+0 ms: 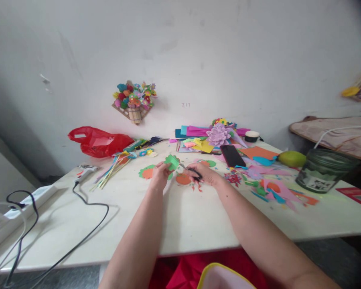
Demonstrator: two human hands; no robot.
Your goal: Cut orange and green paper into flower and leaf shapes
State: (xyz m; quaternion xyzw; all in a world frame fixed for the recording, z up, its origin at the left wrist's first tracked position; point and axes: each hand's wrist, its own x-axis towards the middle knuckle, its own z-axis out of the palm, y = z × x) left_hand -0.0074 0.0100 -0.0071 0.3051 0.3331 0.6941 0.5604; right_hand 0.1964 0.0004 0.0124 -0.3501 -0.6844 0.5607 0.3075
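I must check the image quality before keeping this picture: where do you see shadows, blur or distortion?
Head view, middle: green piece and scissors slightly soft but recognisable; head view, table: faint shadows beside the left forearm and black cord; head view, right: yellow item blurred, jar seemingly stretched by the wide lens, upper corner dark.

Left forearm (pixel 140 233) and right forearm (pixel 255 222) reach forward, converging. Left hand (pixel 161 174) pinches with thumb and fingertips. Right hand (pixel 207 174) curled in a grip, just beside it.

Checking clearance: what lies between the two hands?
The head view shows a green piece, the scissors' blades and an orange disc between left hand and right hand.
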